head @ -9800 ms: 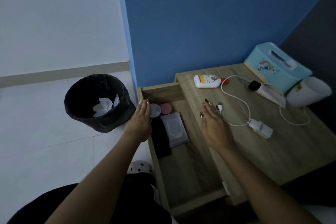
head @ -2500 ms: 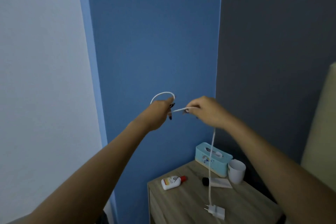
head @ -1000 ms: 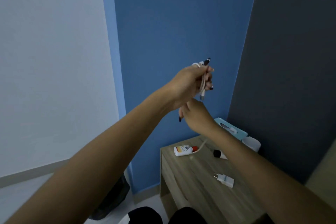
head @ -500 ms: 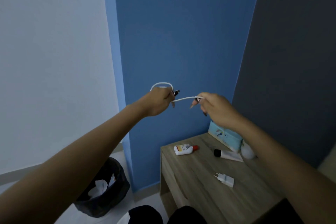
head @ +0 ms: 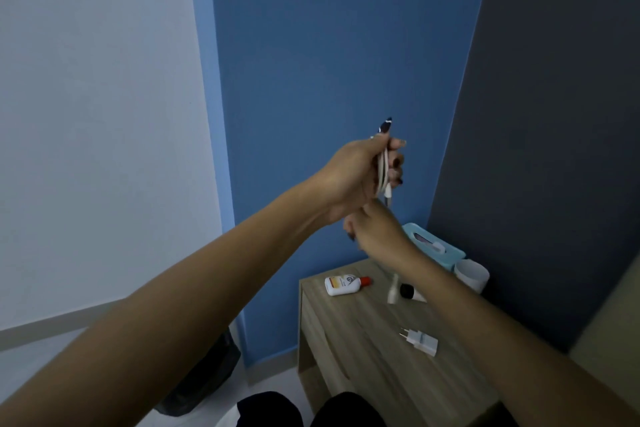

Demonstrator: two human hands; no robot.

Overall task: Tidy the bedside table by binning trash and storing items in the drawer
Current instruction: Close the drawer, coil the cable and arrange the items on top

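My left hand (head: pixel 360 173) is raised in front of the blue wall, shut on several loops of a white charging cable (head: pixel 382 172). My right hand (head: pixel 375 230) sits just below it, fingers closed around the cable's loose tail, whose blurred end (head: pixel 393 291) dangles over the wooden bedside table (head: pixel 363 367). On the tabletop lie a white charger plug (head: pixel 420 345), a white bottle with a red cap (head: pixel 343 285) and a tube with a black cap (head: pixel 410 292). The drawer is not clearly visible.
A teal tissue box (head: pixel 433 246) and a white cup (head: pixel 471 276) stand at the table's back right corner. A black bin (head: pixel 204 371) sits on the floor left of the table, mostly behind my left arm. My dark-clad knees are at the bottom.
Half a second ago my hands were apart with a cable stretch between them. Now the right hand has swung under the left, adding another loop, and the left has risen.
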